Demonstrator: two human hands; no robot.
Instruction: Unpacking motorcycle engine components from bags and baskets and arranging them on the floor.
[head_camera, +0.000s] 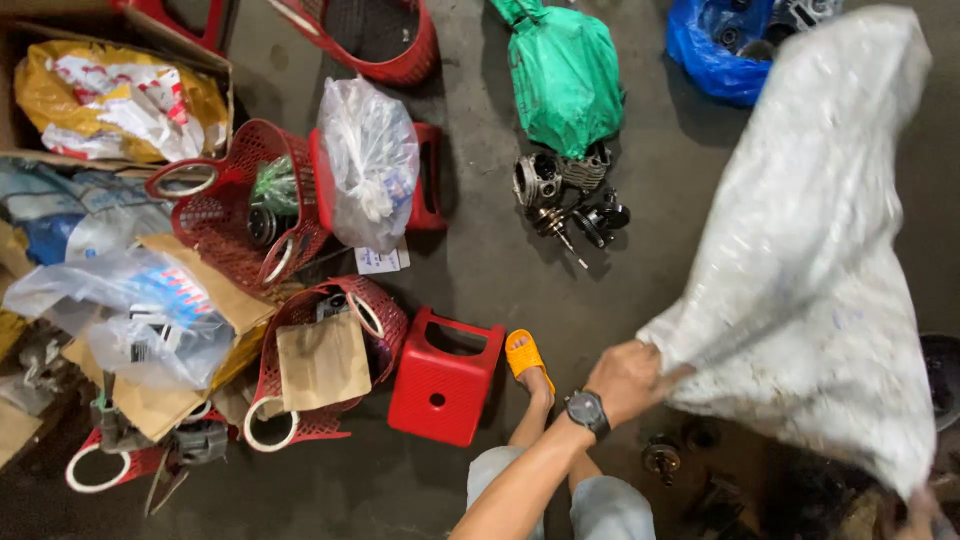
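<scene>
Clenched on one corner, your left hand (625, 378) held the large white woven plastic sack (815, 250) aloft over greasy metal engine parts (665, 455); your right hand (915, 510), barely visible, gripped unclear. Sack could swing, snagging them.

Matt woven-plastic sack (810, 250), glossy red plastic stool (443, 378), rough concrete floor (480, 250)

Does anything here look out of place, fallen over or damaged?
Yes. The red stool lies tipped on its side on the floor, and bare engine parts sit loose by the green bag.
</scene>
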